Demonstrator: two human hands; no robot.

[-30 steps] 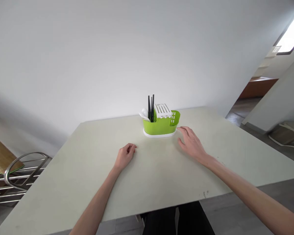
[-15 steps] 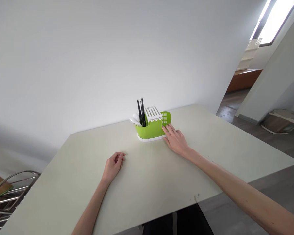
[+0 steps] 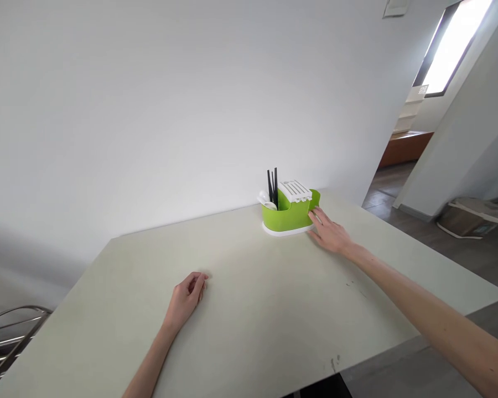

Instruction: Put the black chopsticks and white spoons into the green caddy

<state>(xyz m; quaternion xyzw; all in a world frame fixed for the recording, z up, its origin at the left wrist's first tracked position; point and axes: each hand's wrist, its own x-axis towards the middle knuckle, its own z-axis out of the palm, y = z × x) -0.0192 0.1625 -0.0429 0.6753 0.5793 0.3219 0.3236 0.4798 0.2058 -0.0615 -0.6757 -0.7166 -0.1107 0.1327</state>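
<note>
A green cutlery holder (image 3: 288, 219) with a white base stands on the pale table near the wall. Black chopsticks (image 3: 273, 190) and white spoons (image 3: 266, 200) poke out of its left part, and a white slotted rack (image 3: 295, 190) covers its middle. My right hand (image 3: 330, 232) grips the holder's right end, fingers at its low green side and thumb down by the white base; part of the fingertips is hidden. My left hand (image 3: 186, 296) rests loosely curled on the tabletop, left of the holder and apart from it, with nothing visible in it.
The pale table (image 3: 232, 331) meets a white wall (image 3: 170, 110) along its back. Dark marks show near the front edge. A metal-framed chair (image 3: 16, 337) stands at the lower left. Beyond the table's right side, a covered bin-like container (image 3: 468, 218) sits on the floor.
The cutlery holder has slid right along the table, with my right hand moving along at its right end. My left hand stays curled on the table. The view has shifted slightly.
</note>
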